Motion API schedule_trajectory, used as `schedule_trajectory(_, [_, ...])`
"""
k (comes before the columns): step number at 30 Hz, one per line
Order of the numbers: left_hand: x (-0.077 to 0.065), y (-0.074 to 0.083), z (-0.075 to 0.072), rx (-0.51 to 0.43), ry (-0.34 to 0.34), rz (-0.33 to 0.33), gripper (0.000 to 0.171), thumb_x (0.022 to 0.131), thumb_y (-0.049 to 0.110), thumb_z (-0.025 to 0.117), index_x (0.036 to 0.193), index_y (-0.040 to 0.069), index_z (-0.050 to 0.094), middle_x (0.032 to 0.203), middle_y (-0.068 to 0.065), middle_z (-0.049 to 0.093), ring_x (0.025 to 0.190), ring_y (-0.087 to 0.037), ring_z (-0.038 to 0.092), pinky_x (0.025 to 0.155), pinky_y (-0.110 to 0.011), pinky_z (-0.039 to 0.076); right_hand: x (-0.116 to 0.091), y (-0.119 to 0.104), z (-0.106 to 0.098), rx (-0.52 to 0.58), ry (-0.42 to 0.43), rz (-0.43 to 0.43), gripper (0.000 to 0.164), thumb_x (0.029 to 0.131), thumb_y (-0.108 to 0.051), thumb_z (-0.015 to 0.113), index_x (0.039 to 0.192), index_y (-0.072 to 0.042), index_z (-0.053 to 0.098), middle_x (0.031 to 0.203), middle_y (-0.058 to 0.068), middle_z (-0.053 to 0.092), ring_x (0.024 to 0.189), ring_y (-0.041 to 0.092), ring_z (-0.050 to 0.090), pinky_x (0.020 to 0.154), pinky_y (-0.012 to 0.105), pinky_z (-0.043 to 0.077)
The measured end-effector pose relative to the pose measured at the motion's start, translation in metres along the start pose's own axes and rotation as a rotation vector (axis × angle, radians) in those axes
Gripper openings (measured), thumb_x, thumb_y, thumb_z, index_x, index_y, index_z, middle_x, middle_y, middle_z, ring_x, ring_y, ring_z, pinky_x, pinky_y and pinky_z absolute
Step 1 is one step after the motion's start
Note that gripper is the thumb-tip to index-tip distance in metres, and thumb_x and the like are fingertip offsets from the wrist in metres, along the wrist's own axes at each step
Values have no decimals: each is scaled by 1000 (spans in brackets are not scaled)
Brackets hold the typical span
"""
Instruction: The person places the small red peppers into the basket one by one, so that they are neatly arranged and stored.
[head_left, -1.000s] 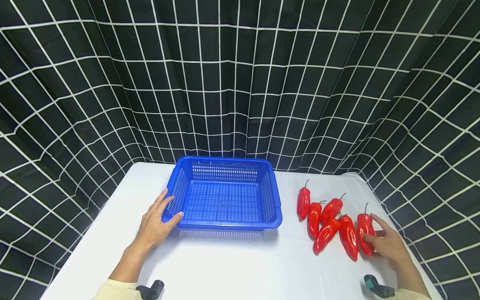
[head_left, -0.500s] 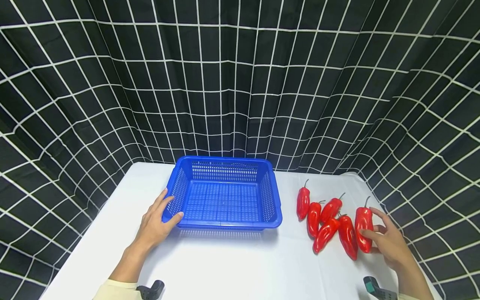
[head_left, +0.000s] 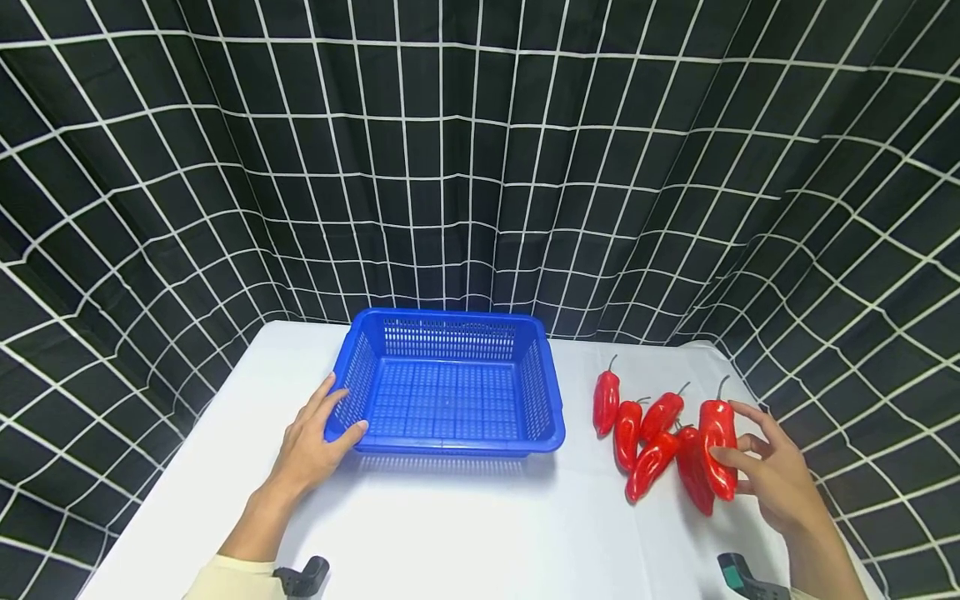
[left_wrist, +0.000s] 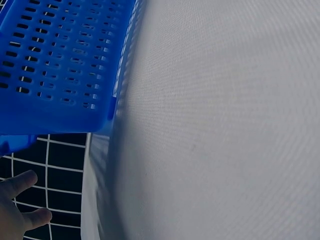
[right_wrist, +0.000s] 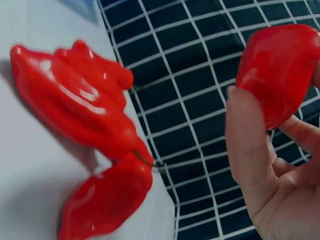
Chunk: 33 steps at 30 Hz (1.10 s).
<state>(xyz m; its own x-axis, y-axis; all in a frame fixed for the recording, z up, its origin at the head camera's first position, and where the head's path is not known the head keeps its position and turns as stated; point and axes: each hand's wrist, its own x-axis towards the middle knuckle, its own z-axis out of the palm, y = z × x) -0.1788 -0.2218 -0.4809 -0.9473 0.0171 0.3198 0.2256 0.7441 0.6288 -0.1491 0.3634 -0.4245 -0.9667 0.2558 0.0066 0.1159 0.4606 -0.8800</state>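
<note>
Black curtain with a white grid backs a white worktop. Leftmost is the left hand, spread wide, its fingertips and thumb at the rim about the basket's near left corner; how firmly it presses, one cannot tell. One blue basket stands by the worktop's far edge, left of its middle. Neither hand nor basket there has shifted over the last second.

Rightward, toward the worktop's right edge, five red peppers lie: a first pepper nearest the far edge, just beside a second pepper; then a front pepper, a rear pepper and a rightmost pepper, bunched closely.

A sixth, the held pepper, is between the thumb and fingers of the right hand, near the right edge. Here lies the change: it has come up off the worktop and leftward, overlapping its neighbour from above. I judge that picking up is under way, with a secure hold.

Counted: six peppers, one lifted; one basket; two hands.
</note>
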Motion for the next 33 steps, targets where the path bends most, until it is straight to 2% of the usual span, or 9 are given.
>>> schedule_trajectory(3, [1, 1, -1, 0, -6, -6, 67, 88, 45, 65, 140, 6, 47, 157, -9, 24, 135, -46, 28, 98, -70, 22, -3, -7, 4, 51, 17, -21, 76, 85, -14, 75, 148, -23, 32, 89, 3, 55, 76, 4, 63, 60, 37, 57])
schedule_trajectory(7, [1, 1, -1, 3, -11, -7, 68, 88, 45, 65, 140, 5, 47, 157, -10, 24, 135, -46, 27, 99, -70, 22, -6, -13, 10, 124, 11, -33, 72, 85, -11, 74, 144, -25, 36, 89, -2, 57, 79, 4, 64, 60, 36, 57])
schedule_trajectory(14, [2, 1, -1, 7, -7, -7, 69, 88, 46, 64, 140, 5, 47, 157, -10, 24, 136, -45, 27, 100, -70, 21, -9, -22, 22, 268, -12, -58, 78, 86, -8, 73, 149, -28, 33, 95, 0, 58, 85, 7, 64, 62, 35, 57])
schedule_trajectory(19, [1, 1, -1, 7, -3, -8, 69, 88, 46, 64, 140, 5, 47, 157, -10, 24, 136, -45, 27, 100, -70, 20, -11, -29, 32, 212, -25, -97, 83, 85, -11, 75, 152, -29, 29, 100, -4, 60, 88, 6, 64, 67, 28, 56])
schedule_trajectory(23, [1, 2, -1, 1, 1, -5, 68, 88, 45, 65, 140, 5, 47, 157, -10, 24, 136, -45, 27, 99, -70, 21, -13, -34, 39, 187, -61, -98, 85, 85, -15, 75, 153, -28, 27, 101, -7, 61, 88, 6, 64, 69, 29, 56])
schedule_trajectory(26, [1, 2, -1, -4, 1, -3, 68, 88, 45, 65, 140, 5, 48, 157, -10, 24, 135, -46, 27, 99, -70, 21, -15, -38, 44, 187, -86, -88, 85, 86, -18, 75, 154, -28, 25, 105, -3, 59, 89, 7, 64, 68, 32, 57])
schedule_trajectory(33, [0, 1, 0, -4, 4, -2, 68, 88, 45, 65, 140, 5, 48, 157, -9, 24, 135, -46, 28, 99, -70, 21, -18, -49, 54, 197, -159, -73, 89, 87, -18, 74, 155, -29, 19, 120, 17, 47, 93, 9, 61, 68, 42, 57])
